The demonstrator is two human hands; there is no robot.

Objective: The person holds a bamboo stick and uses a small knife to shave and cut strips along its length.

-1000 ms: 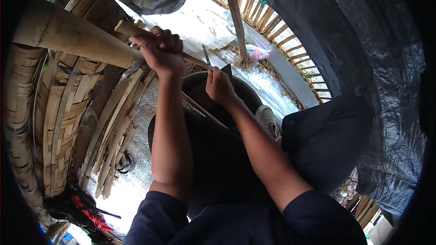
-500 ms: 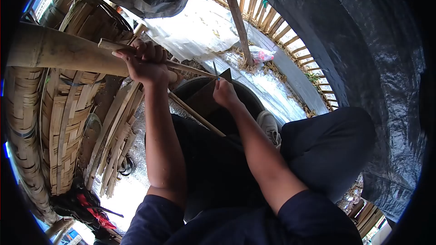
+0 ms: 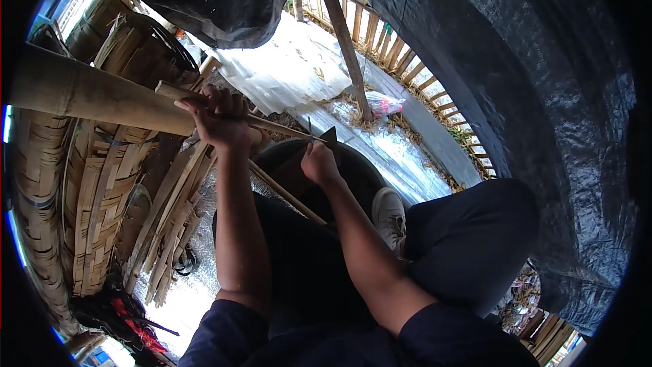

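My left hand [image 3: 221, 122] is closed around a thin bamboo strip [image 3: 288, 129], whose thicker end sticks out past the thumb, near a thick bamboo pole [image 3: 102, 95]. My right hand [image 3: 319, 162] is closed on what looks like a knife, its narrow blade [image 3: 310, 124] pointing up across the strip; the handle is hidden in the fist. Just beyond that hand stands a dark pointed flat piece [image 3: 331, 136]. Below lies a round black tub [image 3: 363, 163]. Another bamboo stick [image 3: 288, 194] slants down beneath my hands toward my lap.
Woven bamboo baskets [image 3: 102, 197] and a bundle of split bamboo strips [image 3: 173, 224] are on the left. Black plastic sheeting [image 3: 543, 95] hangs at the right. A wooden post [image 3: 346, 34] and a bamboo slat fence [image 3: 407, 61] stand ahead. My shoe [image 3: 389, 217] is beside the tub.
The view has tilted, so most things sit lower and slightly left. My right hand and the blade are a little closer to my left hand along the strip. Both grips stay closed.
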